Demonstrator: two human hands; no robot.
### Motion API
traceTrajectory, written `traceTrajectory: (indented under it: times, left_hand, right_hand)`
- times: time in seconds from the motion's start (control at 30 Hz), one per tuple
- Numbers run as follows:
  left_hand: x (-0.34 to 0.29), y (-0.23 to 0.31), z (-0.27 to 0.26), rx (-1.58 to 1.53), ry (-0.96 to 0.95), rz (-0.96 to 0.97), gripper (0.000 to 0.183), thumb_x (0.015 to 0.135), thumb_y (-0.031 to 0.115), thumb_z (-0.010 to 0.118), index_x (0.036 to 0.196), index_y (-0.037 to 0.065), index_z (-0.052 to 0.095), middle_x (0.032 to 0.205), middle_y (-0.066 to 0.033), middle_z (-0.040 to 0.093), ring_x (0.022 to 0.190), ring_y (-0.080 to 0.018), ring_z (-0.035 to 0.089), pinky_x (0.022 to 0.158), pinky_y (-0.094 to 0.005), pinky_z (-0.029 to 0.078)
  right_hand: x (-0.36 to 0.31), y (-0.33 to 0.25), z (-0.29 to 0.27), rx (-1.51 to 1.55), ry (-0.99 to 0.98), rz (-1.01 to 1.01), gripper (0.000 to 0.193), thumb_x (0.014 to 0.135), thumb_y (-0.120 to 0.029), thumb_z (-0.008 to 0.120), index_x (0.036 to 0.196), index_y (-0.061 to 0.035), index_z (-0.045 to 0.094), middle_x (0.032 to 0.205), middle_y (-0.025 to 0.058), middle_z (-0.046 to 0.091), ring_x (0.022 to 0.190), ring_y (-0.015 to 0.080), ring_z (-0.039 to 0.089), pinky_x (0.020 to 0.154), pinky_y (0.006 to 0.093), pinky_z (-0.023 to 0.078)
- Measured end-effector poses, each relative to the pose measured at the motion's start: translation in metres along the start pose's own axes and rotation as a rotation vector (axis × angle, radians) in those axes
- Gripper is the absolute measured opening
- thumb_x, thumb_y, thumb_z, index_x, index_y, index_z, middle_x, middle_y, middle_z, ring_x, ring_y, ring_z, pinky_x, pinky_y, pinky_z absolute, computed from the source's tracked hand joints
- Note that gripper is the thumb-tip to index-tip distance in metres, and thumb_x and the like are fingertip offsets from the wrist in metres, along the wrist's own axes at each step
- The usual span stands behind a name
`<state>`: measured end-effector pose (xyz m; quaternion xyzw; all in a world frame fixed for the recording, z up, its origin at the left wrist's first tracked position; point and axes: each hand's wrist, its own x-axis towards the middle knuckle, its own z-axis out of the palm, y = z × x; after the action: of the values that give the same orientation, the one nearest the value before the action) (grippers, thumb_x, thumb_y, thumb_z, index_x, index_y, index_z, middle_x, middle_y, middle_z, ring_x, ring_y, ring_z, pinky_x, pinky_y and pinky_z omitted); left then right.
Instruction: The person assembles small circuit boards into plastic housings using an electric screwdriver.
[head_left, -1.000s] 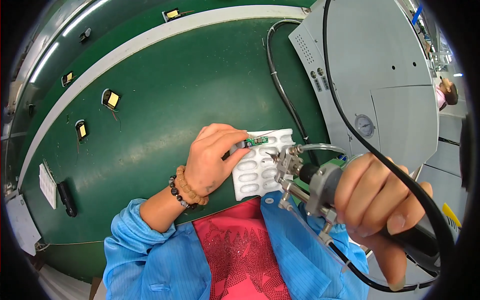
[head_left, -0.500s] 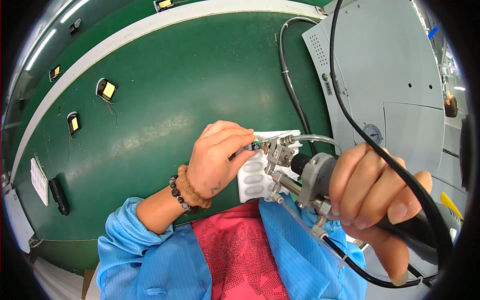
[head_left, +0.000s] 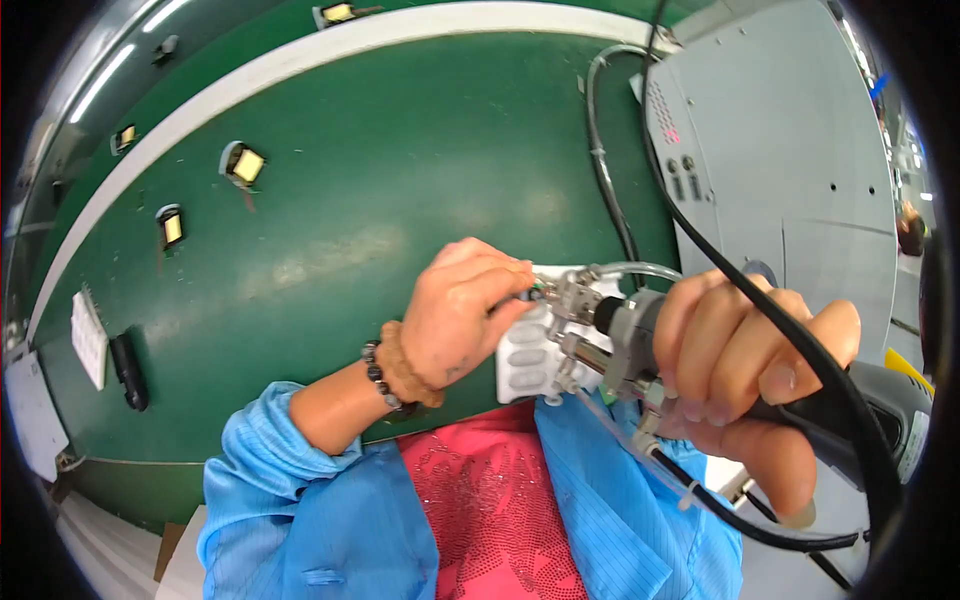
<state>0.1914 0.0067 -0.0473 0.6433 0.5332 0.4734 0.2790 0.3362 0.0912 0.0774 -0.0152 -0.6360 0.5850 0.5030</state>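
Observation:
My right hand [head_left: 745,350], in a fist, is wrapped round the black grip of a hose-fed hand tool [head_left: 635,335] with a grey body and a metal front block. The tool's front end points left and meets a small electronic part [head_left: 537,293] with green and dark areas. Fingers and thumb of my left hand [head_left: 465,310] are pinched on that part and cover most of it. Below the part lies a white tray [head_left: 512,385] with oval hollows, partly behind the tool. Whether the tool's tip touches the part cannot be made out.
A grey machine cabinet [head_left: 770,130] stands at the right, with a black hose [head_left: 603,160] beside it. A black cable [head_left: 720,250] crosses over my right hand. Small dark parts with yellow pads [head_left: 245,165] lie far left, near a white pad [head_left: 88,340] and a black handheld object [head_left: 128,370].
The whole view has shifted slightly, so the bench and its things sit further right. My left hand and the tool remain close together at the part. Red lights now show on the cabinet.

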Motion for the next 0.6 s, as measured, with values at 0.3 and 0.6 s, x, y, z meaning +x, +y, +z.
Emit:
traceTrajectory:
  times: [0.3, 0.6]
  left_hand:
    - [0.012, 0.028, -0.026, 0.032, 0.150, 0.012, 0.025, 0.071, 0.015, 0.081, 0.090, 0.003, 0.070, 0.099, -0.0116, 0.066, 0.092, -0.0268, 0.061, 0.080, -0.0382, 0.051]
    - [0.107, -0.093, -0.291, 0.333, 0.650, -0.223, 0.033, 0.089, 0.027, 0.067, 0.110, 0.002, 0.067, 0.102, -0.0098, 0.071, 0.092, -0.0166, 0.066, 0.079, -0.0297, 0.052]
  right_hand:
    - [-0.016, -0.120, -0.035, -0.125, 0.072, -0.075, 0.051, 0.090, -0.052, 0.060, 0.099, -0.0038, 0.045, 0.066, 0.0054, 0.049, 0.049, 0.0157, 0.049, 0.043, 0.0270, 0.042]
    - [-0.012, -0.082, -0.012, 0.077, -0.153, 0.066, 0.063, 0.081, -0.054, 0.070, 0.112, -0.0012, 0.056, 0.069, 0.0050, 0.050, 0.052, 0.0155, 0.050, 0.047, 0.0265, 0.040]
